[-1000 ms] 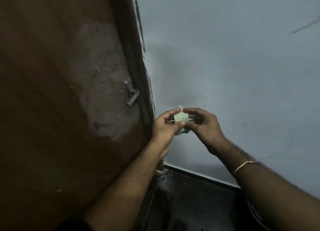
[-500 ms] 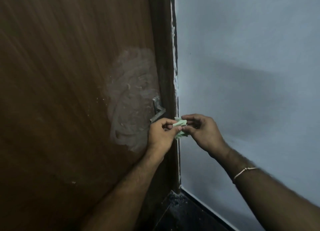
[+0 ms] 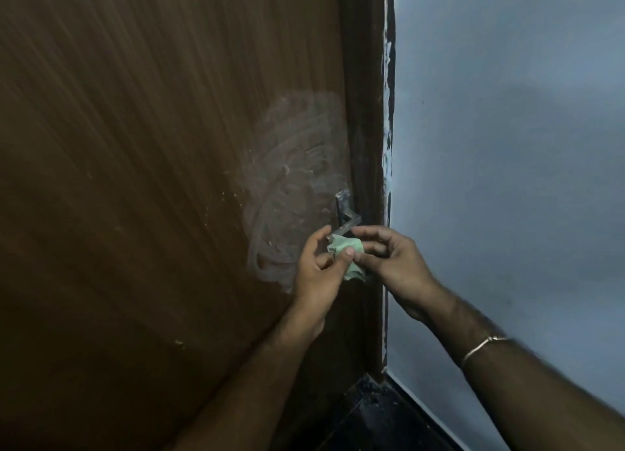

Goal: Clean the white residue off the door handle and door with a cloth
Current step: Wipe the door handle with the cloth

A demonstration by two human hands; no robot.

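Door: brown wood grain, with a broad smear of white residue spread across the panel to the left of and above the door handle. The metal handle sits at the door's right edge, beside the dark frame.

Step in hand, as judged: bunching the cloth into a firm pad before wiping. To do it well, a clean face should be folded outward and the pad kept compact, so that it can wrap the lever first and then work the smear in overlapping strokes from the outer edge inward.

Left hand: fingers partly curled, thumb and forefinger pinching the left side of the small green cloth, just below the lever's tip. Whether the forefinger touches the lever cannot be told.

Right hand: fingers curled loosely over the cloth's right side, pinching it against the thumb. A thin bracelet sits on that wrist. Grey wall lies to the right.
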